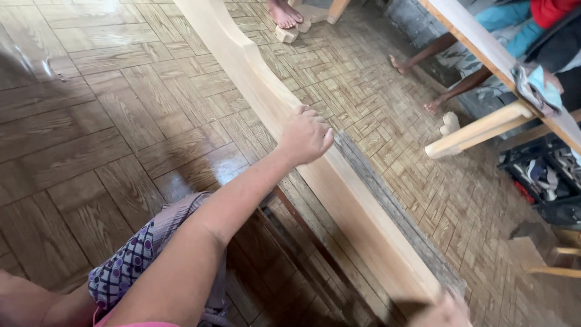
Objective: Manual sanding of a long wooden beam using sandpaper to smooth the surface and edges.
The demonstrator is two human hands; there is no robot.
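A long pale wooden board (260, 79) with a curved, shaped edge runs diagonally from the top centre down to the bottom right. My left hand (305, 136) reaches out from the lower left, its fingers curled over the board's upper edge about midway along. Only the top of my right hand (445, 310) shows at the bottom edge, against the board's near end; its fingers are hidden. Under the board lies a dark, rough grey plank (393, 209).
The floor is wood-pattern parquet (109, 109). Another person's bare feet (284, 15) stand by wood blocks at the top. More bare legs (445, 100) show under a wooden bench (478, 130) on the right. A dark crate of tools (541, 175) sits at the far right.
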